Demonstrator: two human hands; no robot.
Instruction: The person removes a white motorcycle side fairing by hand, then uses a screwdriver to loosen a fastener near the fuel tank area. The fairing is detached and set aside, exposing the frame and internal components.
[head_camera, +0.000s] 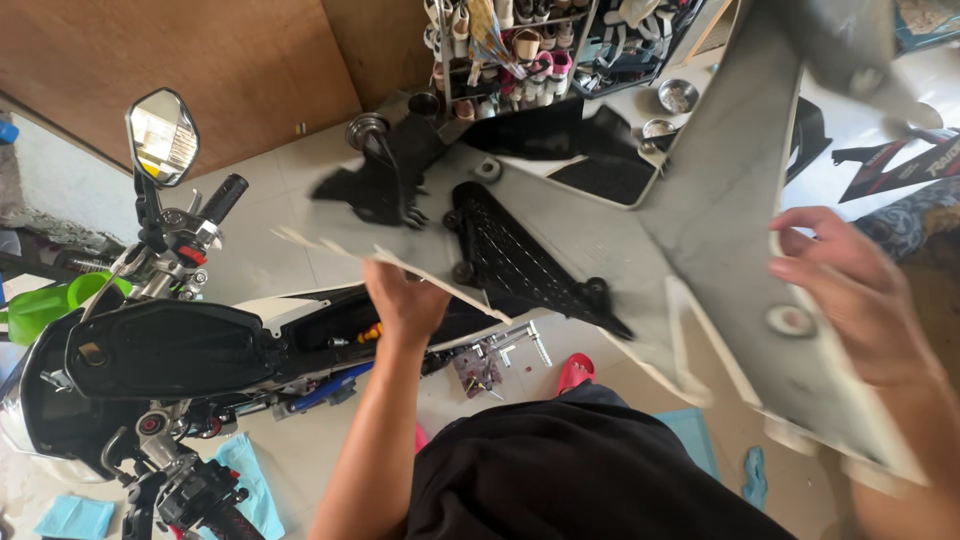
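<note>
The person is holding a large grey-white plastic body panel (700, 230) up in front of the chest, above a partly stripped motorcycle (150, 370). The left hand (405, 300) is gripping the panel's near lower edge, fingers curled closed around the thin rim just below the black meshed vent (520, 262). The right hand (850, 295) is lying against the panel's far wing, palm on its inner face and fingers wrapping its edge; it is blurred, so how tightly it is closing cannot be told.

The panel is spanning the whole gap between the two hands and reaching well beyond the right one, up and away. It is looking light for its size but broad and awkward, probably flexing across its thin middle. Its tabs and pointed tips seem likely to snap, so the thicker rims near the mounting holes appear the safer places to take hold. A mirror (162, 135) is standing well off to the left hand's outer side.
</note>
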